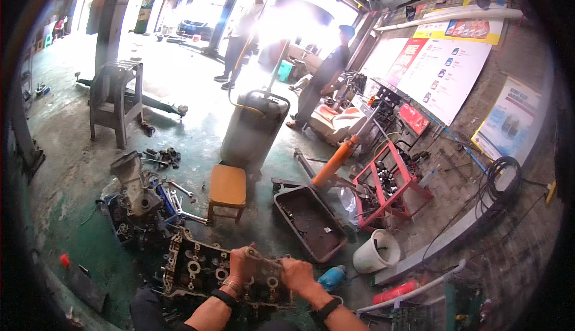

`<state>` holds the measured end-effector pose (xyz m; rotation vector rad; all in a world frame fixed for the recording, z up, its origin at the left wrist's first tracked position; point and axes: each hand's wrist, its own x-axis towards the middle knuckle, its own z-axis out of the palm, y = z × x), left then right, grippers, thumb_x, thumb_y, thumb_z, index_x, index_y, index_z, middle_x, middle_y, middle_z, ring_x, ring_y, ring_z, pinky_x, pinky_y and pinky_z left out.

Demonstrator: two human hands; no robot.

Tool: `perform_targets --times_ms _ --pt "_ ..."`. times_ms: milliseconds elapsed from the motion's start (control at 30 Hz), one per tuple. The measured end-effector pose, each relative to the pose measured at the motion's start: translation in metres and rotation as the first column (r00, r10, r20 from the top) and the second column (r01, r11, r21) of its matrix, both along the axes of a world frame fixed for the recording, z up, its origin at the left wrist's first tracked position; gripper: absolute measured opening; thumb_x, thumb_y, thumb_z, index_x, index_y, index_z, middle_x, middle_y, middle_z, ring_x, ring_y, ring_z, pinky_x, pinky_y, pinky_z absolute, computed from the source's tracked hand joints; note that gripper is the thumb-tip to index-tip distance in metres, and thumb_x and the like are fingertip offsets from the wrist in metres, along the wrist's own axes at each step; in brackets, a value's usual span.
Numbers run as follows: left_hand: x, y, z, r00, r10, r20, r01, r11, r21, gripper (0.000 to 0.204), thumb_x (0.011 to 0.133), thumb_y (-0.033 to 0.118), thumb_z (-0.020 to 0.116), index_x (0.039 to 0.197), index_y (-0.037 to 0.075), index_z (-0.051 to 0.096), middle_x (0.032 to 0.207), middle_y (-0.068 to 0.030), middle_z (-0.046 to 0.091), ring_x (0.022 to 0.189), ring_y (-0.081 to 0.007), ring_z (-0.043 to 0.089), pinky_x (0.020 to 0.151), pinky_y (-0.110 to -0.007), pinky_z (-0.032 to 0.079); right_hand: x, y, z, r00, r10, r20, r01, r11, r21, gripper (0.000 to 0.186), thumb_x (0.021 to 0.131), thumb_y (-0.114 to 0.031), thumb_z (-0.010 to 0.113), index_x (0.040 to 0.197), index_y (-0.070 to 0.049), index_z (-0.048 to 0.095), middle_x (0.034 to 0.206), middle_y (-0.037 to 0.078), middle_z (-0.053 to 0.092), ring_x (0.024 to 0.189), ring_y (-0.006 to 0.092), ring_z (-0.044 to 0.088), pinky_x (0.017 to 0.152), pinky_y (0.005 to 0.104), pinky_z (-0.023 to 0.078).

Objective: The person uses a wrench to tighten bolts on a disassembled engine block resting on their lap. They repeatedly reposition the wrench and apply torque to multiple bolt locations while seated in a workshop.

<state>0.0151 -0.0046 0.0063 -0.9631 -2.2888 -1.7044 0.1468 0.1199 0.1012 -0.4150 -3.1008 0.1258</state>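
A dirty metal engine cylinder head (193, 269) with round bores lies low in front of me. Over its right half, my left hand (241, 266) is closed, knuckles up. My right hand (297, 276) is also closed, at the cylinder head's right end. Between the two hands stretches a blurred greyish-brown piece (263, 260), which both seem to grip; its kind cannot be made out. My fingers partly hide it. Just right of my right hand lies a blue bottle-like object (332, 277).
An engine block (138, 202) with wrenches (190, 216) beside it lies left. Ahead are a small wooden stool (227, 185), a black tray (308, 226) and an orange jack cylinder (335, 162). A white bucket (376, 252) and a red frame (392, 190) stand right. Two people are farther back.
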Motion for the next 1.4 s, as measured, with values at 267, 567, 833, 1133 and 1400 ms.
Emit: perform_targets --times_ms 267,567,833,1133,1400 --pt "-0.001 -0.002 0.015 0.99 -0.103 0.094 0.092 0.99 0.11 0.017 0.076 -0.002 0.066 0.093 0.0 0.069 0.085 -0.0162 0.07 0.072 -0.0323 0.066 0.066 -0.036 0.055 -0.084 0.044 -0.015 0.973 -0.004 -0.231 0.092 0.926 0.367 0.013 0.08 -0.013 0.057 0.091 -0.012 0.063 0.096 0.015 0.061 0.102 0.0324 0.056 0.101 0.0549 0.035" --pt "-0.004 0.001 0.009 0.999 -0.042 0.025 0.042 0.999 0.027 0.001 0.077 0.002 0.061 0.077 0.003 0.06 0.071 -0.0196 0.061 0.066 -0.0382 0.062 0.055 -0.042 0.048 -0.163 0.038 -0.026 0.908 0.101 -0.406 0.057 0.931 0.361 0.019 0.087 -0.012 0.054 0.104 -0.012 0.064 0.123 0.014 0.057 0.114 0.0334 0.051 0.1 0.0516 0.038" --pt "0.0 0.007 0.011 0.97 -0.068 0.232 0.045 0.994 0.103 0.015 0.08 0.011 0.061 0.068 0.003 0.06 0.074 -0.0214 0.061 0.073 -0.0426 0.06 0.062 -0.047 0.049 -0.15 0.044 -0.028 0.929 0.083 -0.36 0.082 0.903 0.422 0.015 0.086 -0.013 0.054 0.099 -0.011 0.061 0.122 0.012 0.057 0.115 0.0322 0.052 0.097 0.046 0.041" --pt "-0.003 0.007 0.003 0.979 -0.094 0.18 0.084 0.994 0.064 0.009 0.079 0.002 0.06 0.08 0.004 0.068 0.077 -0.0223 0.064 0.075 -0.04 0.064 0.061 -0.042 0.052 -0.108 0.042 -0.01 0.978 -0.008 -0.21 0.099 0.899 0.428 0.017 0.081 -0.016 0.062 0.095 -0.006 0.061 0.114 0.016 0.059 0.11 0.0365 0.053 0.098 0.0496 0.038" --pt "-0.006 0.001 0.0 0.958 -0.119 0.26 0.106 0.992 0.064 0.012 0.08 0.013 0.067 0.074 0.002 0.065 0.076 -0.0222 0.063 0.076 -0.0428 0.061 0.062 -0.045 0.049 0.019 0.0 0.05 0.994 -0.025 0.103 0.034 0.996 -0.081 0.037 0.075 -0.036 0.077 0.086 -0.003 0.065 0.079 0.017 0.067 0.076 0.0361 0.066 0.07 0.0455 0.052"
